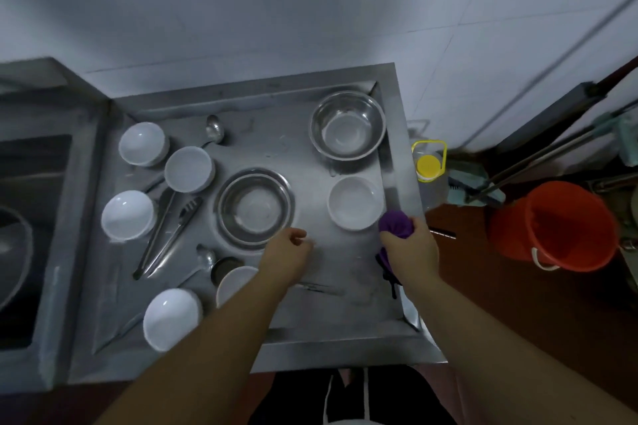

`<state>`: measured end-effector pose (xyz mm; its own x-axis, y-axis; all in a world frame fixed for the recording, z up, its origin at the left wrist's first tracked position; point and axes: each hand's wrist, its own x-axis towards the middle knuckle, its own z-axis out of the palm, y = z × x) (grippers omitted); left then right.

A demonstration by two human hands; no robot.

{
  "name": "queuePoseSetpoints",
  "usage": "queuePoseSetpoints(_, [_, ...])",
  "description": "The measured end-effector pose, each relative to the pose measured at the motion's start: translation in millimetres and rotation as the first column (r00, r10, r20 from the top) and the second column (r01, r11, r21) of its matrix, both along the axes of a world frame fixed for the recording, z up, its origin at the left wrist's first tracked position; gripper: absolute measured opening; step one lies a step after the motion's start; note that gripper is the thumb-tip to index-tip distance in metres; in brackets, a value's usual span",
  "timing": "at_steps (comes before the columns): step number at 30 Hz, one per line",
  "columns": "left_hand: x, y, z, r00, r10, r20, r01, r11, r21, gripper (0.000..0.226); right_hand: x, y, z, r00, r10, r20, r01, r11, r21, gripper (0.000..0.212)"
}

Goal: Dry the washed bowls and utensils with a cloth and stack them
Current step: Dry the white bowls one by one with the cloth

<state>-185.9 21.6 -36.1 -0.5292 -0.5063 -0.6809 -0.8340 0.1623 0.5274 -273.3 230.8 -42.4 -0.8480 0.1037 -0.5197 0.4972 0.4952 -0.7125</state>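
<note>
the right hand (412,248), near the steel tray's (345,331) right edge, clutches a bunched purple cloth (396,223) just beside a white bowl (355,202). the left hand (288,254) hovers mid-tray, fingers loosely curled, holding nothing. no writing is legible.

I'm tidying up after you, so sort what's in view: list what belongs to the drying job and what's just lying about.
Belongs to the job:
purple cloth in the right hand
white bowls, e.g.
steel bowls and
tongs
spoons and
left hand, holding nothing

Just lying about:
orange bucket
yellow-capped bottle
mop handles
sink
</note>
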Motion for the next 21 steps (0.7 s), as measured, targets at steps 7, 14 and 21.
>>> queuePoseSetpoints(7, [94,-15,16,0.982,-0.123,0.143,0.133,0.989,-0.062,0.035,61,-32,9,0.976,0.215,0.041,-0.212,0.975,-0.070,0.021])
queuePoseSetpoints(14, [144,-70,15,0.964,-0.135,0.229,0.169,0.976,-0.135,0.043,110,-76,12,0.917,0.382,0.114,-0.370,0.922,-0.110,0.018])
queuePoseSetpoints(21, [169,-114,-12,0.972,-0.155,0.179,0.168,0.984,-0.062,0.021,161,-132,-2,0.948,0.266,0.176,-0.259,0.964,-0.064,0.020])
